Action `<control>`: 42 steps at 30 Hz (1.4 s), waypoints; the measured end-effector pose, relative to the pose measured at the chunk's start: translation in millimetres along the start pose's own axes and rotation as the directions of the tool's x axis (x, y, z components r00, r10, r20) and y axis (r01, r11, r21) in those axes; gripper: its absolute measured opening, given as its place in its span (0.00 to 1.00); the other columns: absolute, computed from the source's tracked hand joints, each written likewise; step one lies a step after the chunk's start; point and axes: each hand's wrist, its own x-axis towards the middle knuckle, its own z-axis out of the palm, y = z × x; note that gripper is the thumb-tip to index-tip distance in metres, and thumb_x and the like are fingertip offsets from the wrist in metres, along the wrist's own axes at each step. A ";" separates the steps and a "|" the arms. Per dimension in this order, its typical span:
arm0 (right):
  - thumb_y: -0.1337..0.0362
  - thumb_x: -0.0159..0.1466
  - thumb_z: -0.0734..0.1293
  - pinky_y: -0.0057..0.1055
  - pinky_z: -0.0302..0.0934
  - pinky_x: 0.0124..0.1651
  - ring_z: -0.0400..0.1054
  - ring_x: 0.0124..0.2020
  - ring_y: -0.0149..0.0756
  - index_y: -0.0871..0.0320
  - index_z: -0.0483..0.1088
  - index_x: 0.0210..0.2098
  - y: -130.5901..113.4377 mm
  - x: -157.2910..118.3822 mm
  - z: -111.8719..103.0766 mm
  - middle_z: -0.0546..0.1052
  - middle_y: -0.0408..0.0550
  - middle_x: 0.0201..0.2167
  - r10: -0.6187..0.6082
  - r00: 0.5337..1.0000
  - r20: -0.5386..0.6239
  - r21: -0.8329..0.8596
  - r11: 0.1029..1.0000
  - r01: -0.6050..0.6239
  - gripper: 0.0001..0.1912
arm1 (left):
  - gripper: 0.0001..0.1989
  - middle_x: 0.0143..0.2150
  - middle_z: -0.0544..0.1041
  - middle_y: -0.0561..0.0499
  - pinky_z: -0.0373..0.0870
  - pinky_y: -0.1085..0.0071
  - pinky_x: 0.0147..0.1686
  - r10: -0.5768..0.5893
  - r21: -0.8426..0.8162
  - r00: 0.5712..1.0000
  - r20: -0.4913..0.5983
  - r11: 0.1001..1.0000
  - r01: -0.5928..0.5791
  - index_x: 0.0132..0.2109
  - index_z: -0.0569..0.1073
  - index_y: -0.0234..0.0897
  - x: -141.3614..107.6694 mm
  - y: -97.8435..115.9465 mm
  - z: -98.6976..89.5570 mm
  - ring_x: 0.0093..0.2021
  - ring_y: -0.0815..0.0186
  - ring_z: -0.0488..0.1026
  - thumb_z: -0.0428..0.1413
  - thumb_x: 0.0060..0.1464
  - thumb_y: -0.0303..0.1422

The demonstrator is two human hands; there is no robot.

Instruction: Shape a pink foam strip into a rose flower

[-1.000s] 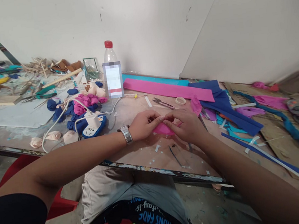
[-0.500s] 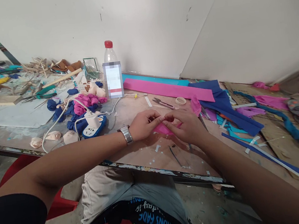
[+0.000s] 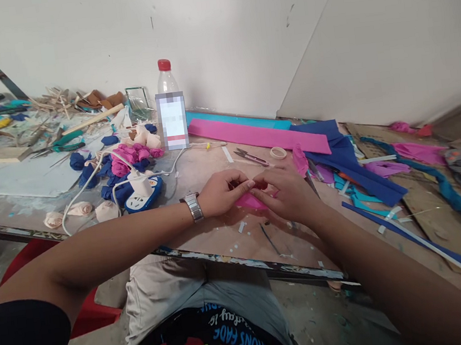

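Note:
A small piece of pink crepe paper (image 3: 252,201) is pinched between my two hands, just above the table near its front edge. My left hand (image 3: 225,192), below a metal watch, closes thumb and fingers on the paper's left side. Against it, my right hand (image 3: 284,193) grips the right side, thumb tips nearly touching. The fingers cover much of the paper. Behind the hands lie small thread snips (image 3: 252,157) and a roll of tape (image 3: 278,152). A crumpled pink paper piece (image 3: 300,159) stands past my right hand.
A red-capped bottle (image 3: 171,110) stands by the wall, left of a folded pink strip (image 3: 251,136). At left are a power strip (image 3: 144,194) with a white cable and rolled paper roses (image 3: 128,158). Dark blue paper (image 3: 365,173) and a white stick (image 3: 445,249) lie right.
The camera view has shifted slightly. Both hands stay on the pink crepe paper in nearly the same place, with only a small shift of the fingers.

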 end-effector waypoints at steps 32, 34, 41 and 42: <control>0.60 0.66 0.65 0.35 0.58 0.40 0.70 0.33 0.39 0.57 0.71 0.33 0.1 0.9 -0.3 0.78 0.47 0.29 -0.022 0.999 0.028 0.048 0.999 0.021 0.08 | 0.19 0.31 0.75 0.52 0.64 0.72 0.32 0.014 0.034 1.000 0.012 0.999 -0.014 0.35 0.76 0.34 -0.8 2.4 -0.5 0.32 0.70 0.68 0.53 0.63 0.45; 0.60 0.66 0.65 0.35 0.57 0.39 0.70 0.33 0.39 0.57 0.71 0.32 -0.7 0.9 -0.8 0.78 0.47 0.29 -0.023 0.999 0.032 0.045 0.999 0.021 0.08 | 0.19 0.31 0.75 0.52 0.63 0.72 0.33 0.016 0.035 1.000 0.010 0.999 -0.016 0.35 0.76 0.34 -0.9 2.0 -0.4 0.32 0.70 0.68 0.53 0.63 0.45; 0.60 0.66 0.65 0.35 0.57 0.39 0.70 0.32 0.38 0.56 0.71 0.32 -0.9 1.6 -0.2 0.77 0.46 0.28 -0.028 0.999 0.036 0.048 0.998 0.027 0.09 | 0.18 0.32 0.76 0.52 0.64 0.72 0.33 0.016 0.043 1.000 0.013 0.999 -0.017 0.36 0.76 0.34 -1.4 1.9 -0.6 0.32 0.70 0.69 0.53 0.63 0.45; 0.60 0.66 0.65 0.35 0.57 0.39 0.70 0.32 0.38 0.56 0.71 0.32 -0.9 1.6 -0.1 0.77 0.46 0.28 -0.028 0.999 0.035 0.050 0.998 0.026 0.09 | 0.18 0.32 0.76 0.52 0.64 0.72 0.33 0.017 0.043 1.000 0.012 0.999 -0.017 0.36 0.76 0.34 -1.5 2.1 -0.7 0.32 0.70 0.69 0.53 0.63 0.45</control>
